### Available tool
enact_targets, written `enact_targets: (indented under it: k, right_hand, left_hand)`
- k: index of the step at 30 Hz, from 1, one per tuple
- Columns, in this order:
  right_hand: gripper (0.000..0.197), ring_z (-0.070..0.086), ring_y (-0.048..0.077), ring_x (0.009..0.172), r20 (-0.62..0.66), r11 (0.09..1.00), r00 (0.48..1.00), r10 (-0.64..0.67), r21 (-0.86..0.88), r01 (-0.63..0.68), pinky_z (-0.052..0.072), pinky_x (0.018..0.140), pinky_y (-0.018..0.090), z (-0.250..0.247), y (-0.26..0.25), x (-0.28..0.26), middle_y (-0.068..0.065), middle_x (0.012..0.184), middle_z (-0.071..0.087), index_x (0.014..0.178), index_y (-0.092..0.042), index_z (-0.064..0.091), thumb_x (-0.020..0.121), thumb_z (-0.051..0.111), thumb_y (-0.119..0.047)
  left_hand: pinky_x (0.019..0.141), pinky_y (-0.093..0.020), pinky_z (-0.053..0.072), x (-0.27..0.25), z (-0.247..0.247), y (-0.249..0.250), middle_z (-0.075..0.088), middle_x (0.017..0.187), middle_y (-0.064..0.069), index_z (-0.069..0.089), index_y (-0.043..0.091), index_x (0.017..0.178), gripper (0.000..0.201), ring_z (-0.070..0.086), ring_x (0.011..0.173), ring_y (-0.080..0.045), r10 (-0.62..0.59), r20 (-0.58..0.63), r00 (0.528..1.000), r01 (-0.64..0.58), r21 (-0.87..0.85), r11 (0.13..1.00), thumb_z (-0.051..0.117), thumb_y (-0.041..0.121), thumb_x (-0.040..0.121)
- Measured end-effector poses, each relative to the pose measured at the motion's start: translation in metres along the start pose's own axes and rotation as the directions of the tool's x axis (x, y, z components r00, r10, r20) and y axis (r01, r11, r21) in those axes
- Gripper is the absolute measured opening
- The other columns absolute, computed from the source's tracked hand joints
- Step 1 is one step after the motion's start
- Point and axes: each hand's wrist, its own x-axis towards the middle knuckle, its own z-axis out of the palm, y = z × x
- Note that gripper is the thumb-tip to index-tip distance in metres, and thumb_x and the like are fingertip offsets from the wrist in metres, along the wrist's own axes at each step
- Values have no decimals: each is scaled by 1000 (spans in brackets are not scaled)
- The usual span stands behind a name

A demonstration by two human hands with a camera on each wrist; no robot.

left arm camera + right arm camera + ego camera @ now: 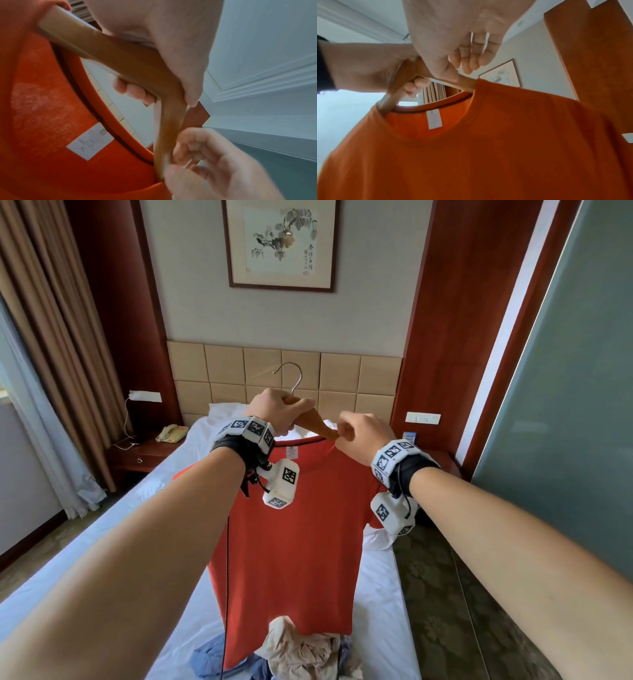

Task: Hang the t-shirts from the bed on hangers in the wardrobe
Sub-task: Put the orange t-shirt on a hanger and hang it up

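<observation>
Clothes pile [301, 652]: crumpled beige and blue garments were heaped at the near end of the bed, just below the hem of the shirt.
Bed [376, 594]: it was covered with a white sheet and ran away from the camera to a pillow and a tiled headboard [342, 374].
Shirt [291, 535]: an orange t-shirt was held up over the bed and hung full length, with a white label [434, 119] inside the back of the collar.
Hanger [313, 421]: a wooden hanger with a metal hook [291, 376] was seen with both arms passed into the collar; the left arm was inside the shoulder, and the right arm was entering the collar at its right edge.
Left hand [277, 414]: it was wrapped round the middle of the hanger below the hook, fingers curled under the wood.
Right hand [363, 440]: its fingers were curled at the right side of the collar, where the hanger arm met the cloth; whether cloth or wood was pinched could not be told.
Nightstand [144, 453]: a telephone [171, 433] was set on it, left of the bed.
Wall: a framed picture [281, 244] was hung above the headboard.
</observation>
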Motion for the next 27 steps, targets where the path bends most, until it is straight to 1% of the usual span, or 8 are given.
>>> enact_targets:
  k: [4,6,8,10,13,17,22,27]
  right_hand:
    - [39,53,13,97,140,999,990,-14,34,10,45,84,32,6,-12,9,-13,107,60,113,-33,55,75,66,-25]
    - [22,60,20,91,274,999,961,40,-13,-38,51,82,36,8,-13,12,-9,90,66,94,-40,58,77,60,-26]
    - [13,63,26,80,304,996,950,69,-72,-49,56,77,41,10,-13,14,-5,72,64,76,-43,57,73,55,-30]
    - [2,65,27,79,305,997,949,79,-25,-75,57,77,42,8,-21,16,-3,70,64,70,-35,58,71,60,-35]
    - [15,65,22,84,323,993,944,71,67,-97,53,78,35,7,-32,20,-3,84,69,84,-29,67,73,74,-35]
    - [22,65,17,81,256,978,965,63,178,-111,45,70,25,8,-35,22,-9,79,67,81,-30,65,69,83,-25]
    - [34,66,18,86,111,945,993,42,318,-76,54,77,33,8,-35,17,-5,87,70,101,-22,70,69,81,-18]
    - [31,64,17,85,181,965,982,56,242,-99,49,74,29,8,-29,20,-7,87,69,98,-29,67,71,82,-28]
  left_hand:
    - [48,-25,50,-1,1,2,68,63,-5,66,20,73,39,60,47,-13,42,75,996,-34,-106,994,66,58,83]
    - [48,-24,47,-3,-1,2,66,61,-5,65,19,70,39,59,47,-14,53,104,993,-36,-161,986,69,55,83]
    - [48,-25,46,-4,-1,0,65,59,-5,62,20,65,39,58,47,-15,55,110,992,-32,-194,980,71,54,81]
    - [49,-27,48,-5,0,-2,65,57,-5,57,24,60,40,60,48,-18,66,110,992,-42,-203,978,72,55,80]
    - [52,-28,51,-6,7,-4,67,60,-8,62,16,66,44,62,52,-19,93,145,985,-62,-206,977,72,57,79]
    - [54,-28,53,-7,9,-5,71,65,-10,70,4,84,59,63,51,-16,116,142,983,-90,-176,980,69,63,77]
    - [52,-25,52,-7,2,2,68,60,-6,69,3,82,54,62,49,-14,130,105,986,-113,-157,981,69,57,81]
    - [56,-22,50,-7,3,2,70,73,-4,68,10,92,38,62,58,-11,179,178,968,-162,-104,981,74,46,82]
